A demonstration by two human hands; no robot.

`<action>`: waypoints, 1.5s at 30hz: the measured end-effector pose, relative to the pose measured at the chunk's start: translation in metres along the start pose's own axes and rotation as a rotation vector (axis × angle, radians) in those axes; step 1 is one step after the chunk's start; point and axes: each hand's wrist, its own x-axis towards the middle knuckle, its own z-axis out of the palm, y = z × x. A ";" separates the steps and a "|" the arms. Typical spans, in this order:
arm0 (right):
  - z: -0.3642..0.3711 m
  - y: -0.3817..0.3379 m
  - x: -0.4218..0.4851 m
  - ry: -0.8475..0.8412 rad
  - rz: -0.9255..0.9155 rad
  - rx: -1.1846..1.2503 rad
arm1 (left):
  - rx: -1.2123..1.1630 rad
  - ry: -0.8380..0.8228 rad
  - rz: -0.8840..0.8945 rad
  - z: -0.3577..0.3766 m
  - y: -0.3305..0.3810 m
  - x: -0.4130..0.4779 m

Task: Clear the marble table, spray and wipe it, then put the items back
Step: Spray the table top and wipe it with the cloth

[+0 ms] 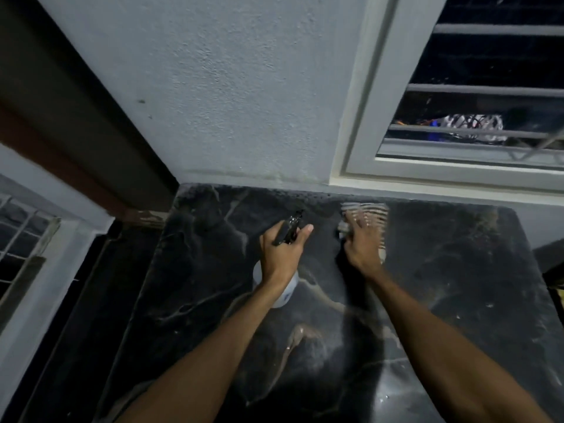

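The black marble table with pale veins fills the lower middle of the view, and its far strip looks wet with droplets. My left hand grips a spray bottle with a white body and a black trigger head, held over the table and aimed toward the wall. My right hand lies flat with spread fingers on a striped cloth near the table's far edge. The cloth is blurred by motion.
A painted wall runs along the table's far edge. A barred window sits at the upper right. A dark door frame stands at the left, with a dark gap beside the table's left edge.
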 end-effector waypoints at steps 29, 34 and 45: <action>0.137 -0.212 0.027 -0.307 -0.451 -0.017 | 0.121 0.333 -0.322 -0.194 -0.052 0.064; 0.160 -0.256 0.056 -0.279 -0.398 -0.028 | 0.135 0.393 -0.301 -0.214 -0.064 0.076; 0.205 -0.332 0.119 -0.330 -0.517 -0.168 | 0.060 0.428 -0.264 -0.242 -0.083 0.091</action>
